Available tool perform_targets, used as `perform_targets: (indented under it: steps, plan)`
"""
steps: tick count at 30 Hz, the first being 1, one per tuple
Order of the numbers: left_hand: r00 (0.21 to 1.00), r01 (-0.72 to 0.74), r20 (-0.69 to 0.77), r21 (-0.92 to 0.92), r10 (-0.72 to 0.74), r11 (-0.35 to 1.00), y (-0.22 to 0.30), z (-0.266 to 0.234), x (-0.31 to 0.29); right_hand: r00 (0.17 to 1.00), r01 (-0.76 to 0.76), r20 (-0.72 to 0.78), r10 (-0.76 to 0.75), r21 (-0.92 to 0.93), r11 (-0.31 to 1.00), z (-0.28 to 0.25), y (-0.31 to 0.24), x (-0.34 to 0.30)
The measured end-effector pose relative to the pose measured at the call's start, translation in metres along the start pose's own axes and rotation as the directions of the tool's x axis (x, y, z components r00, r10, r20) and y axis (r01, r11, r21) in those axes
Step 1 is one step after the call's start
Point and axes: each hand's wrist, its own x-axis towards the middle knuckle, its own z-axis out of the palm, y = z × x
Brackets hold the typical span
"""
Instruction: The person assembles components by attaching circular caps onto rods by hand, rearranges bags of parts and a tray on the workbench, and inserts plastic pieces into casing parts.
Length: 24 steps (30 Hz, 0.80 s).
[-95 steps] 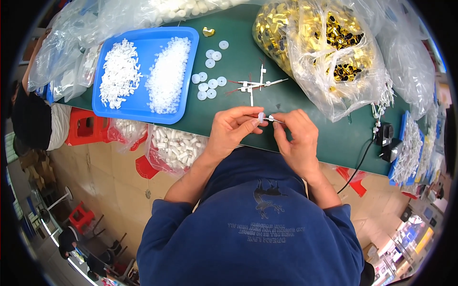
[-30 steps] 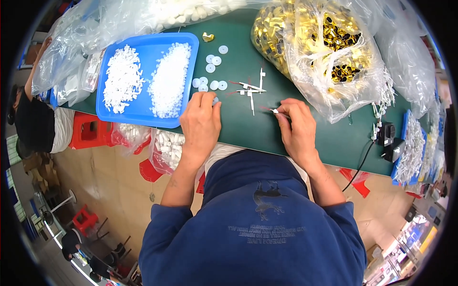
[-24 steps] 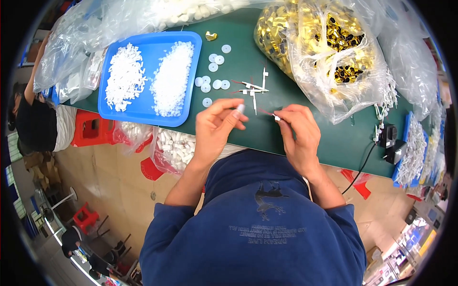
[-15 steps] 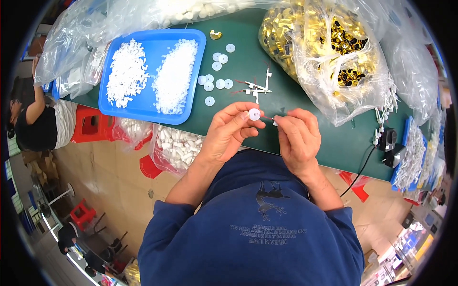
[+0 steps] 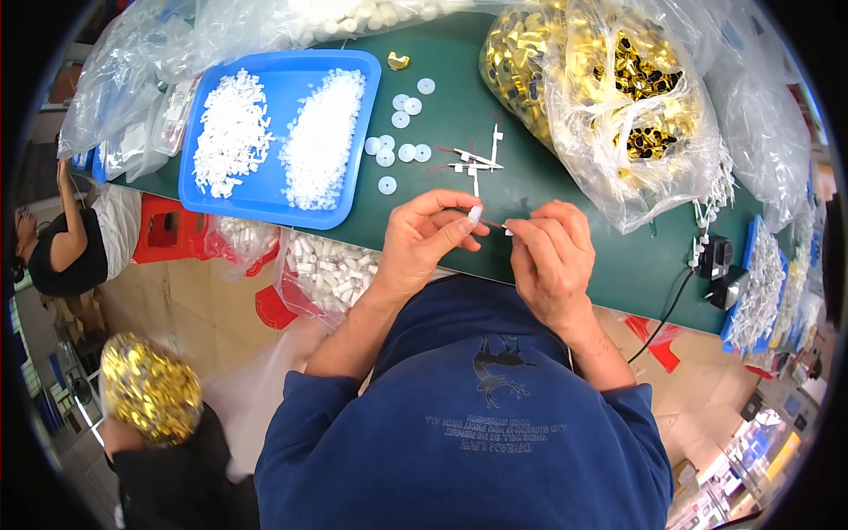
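Green worktop (image 5: pixel 627 274) beneath; left hand (image 5: pixel 419 240) pinches translucent plastic disc (image 5: pixel 474 215) (partly covered), right hand (image 5: pixel 556 258) grips white red-wired part (image 5: pixel 507 231), mostly hidden.

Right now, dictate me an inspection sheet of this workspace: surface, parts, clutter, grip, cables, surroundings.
Surface: green tabletop; blue tray bearing two piles of small white pieces.
Parts in work: translucent disc; thin white piece, mostly hidden by fingers.
Other parts: loose discs and crossed white sticks with red leads.
Clutter: clear bag of gold pieces; one loose gold piece near the tray.
Grip: left grip pinches the disc; right grip pinches the thin white piece.
Cables: black cable drooping past the near edge, right.
Surroundings: red stool and other people at left.
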Motion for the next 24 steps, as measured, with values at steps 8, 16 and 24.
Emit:
perform_targets:
  steps: [8,16,24]
  plan:
    - [0.998,0.023,0.059,0.035,-0.025,0.999,-0.008,0.005,0.001,0.988,-0.143,0.074,0.133,0.154,0.978,0.002,-0.005,-0.002]
    - [0.989,0.133,0.074,-0.05,-0.129,0.99,-0.012,0.002,0.002,0.989,-0.137,0.076,0.127,0.14,0.981,0.004,0.001,-0.006]
    - [0.984,0.148,0.099,0.006,-0.148,0.989,-0.016,0.001,0.001,0.993,-0.105,0.075,0.095,0.154,0.982,0.01,-0.002,-0.017]
